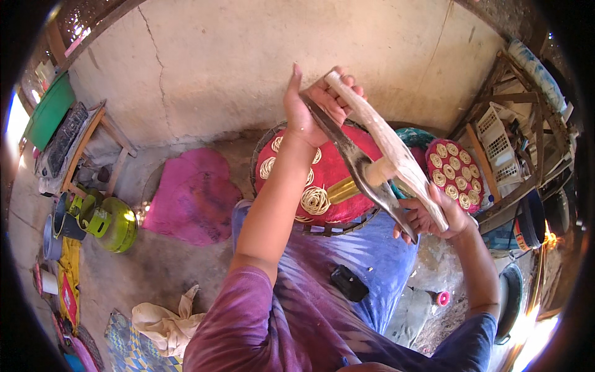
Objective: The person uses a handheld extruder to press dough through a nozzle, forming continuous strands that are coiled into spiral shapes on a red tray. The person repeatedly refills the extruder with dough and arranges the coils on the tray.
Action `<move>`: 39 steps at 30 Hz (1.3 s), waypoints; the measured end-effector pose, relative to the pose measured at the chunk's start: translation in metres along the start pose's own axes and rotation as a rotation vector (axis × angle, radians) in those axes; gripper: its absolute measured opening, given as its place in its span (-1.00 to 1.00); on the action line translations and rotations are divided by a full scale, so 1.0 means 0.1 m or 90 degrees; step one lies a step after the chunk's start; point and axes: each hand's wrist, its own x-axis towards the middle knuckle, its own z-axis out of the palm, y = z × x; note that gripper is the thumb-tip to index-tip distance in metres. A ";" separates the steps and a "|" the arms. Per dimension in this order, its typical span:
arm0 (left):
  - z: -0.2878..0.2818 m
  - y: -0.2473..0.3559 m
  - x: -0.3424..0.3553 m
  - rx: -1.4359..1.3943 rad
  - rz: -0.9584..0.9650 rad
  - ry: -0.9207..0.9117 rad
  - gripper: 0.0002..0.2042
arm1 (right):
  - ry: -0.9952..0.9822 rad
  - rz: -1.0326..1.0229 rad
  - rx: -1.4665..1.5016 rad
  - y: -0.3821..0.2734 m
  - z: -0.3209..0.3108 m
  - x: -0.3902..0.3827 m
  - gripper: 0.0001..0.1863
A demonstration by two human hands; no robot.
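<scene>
On your left, you have a green basin [49, 111] just beside a wooden table [82, 149], with 1 yellow-green gas cylinder [121, 224] near it. A pink cloth [192, 195] lies spread on the floor [124, 276]; a beige cloth [164, 322] sits crumpled by a patterned mat [127, 348]. On your right, a white plastic crate [498, 146] stands by a wooden rack [540, 133]. Ahead of you, a crack [160, 62] runs down the pale wall [297, 31].

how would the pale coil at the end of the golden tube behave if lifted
The coil is probably floppy, being loops of thin strands. It may pull out of shape, as no binding shows. It seems unlikely to roll, lying flat on the red tray.
</scene>
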 end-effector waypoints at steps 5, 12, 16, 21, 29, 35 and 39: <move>-1.08 -0.46 -0.13 -0.149 0.083 0.138 -0.54 | 0.196 0.164 -0.161 -0.12 -0.19 0.16 0.01; -1.24 -0.25 -0.19 -0.057 0.139 0.088 -0.68 | 0.203 0.077 -0.281 -0.25 -0.06 0.32 -0.29; -1.05 -0.38 -0.19 -0.091 0.152 0.101 -0.70 | 0.263 0.134 -0.288 -0.44 0.03 0.10 -0.22; -1.06 -0.31 -0.03 -0.095 0.149 0.049 -0.68 | 0.259 0.085 -0.325 -0.49 0.02 0.22 -0.21; -1.05 -0.41 -0.22 -0.093 0.124 0.124 -0.62 | 0.292 0.111 -0.273 -0.30 0.05 0.04 -0.23; -1.04 -0.66 0.02 -0.089 0.062 0.097 -0.67 | 0.244 0.069 -0.165 -0.03 -0.25 0.00 -0.26; -0.87 -0.63 -0.14 0.353 -0.205 0.311 -0.52 | 0.235 0.056 -0.132 0.27 -0.41 -0.05 -0.30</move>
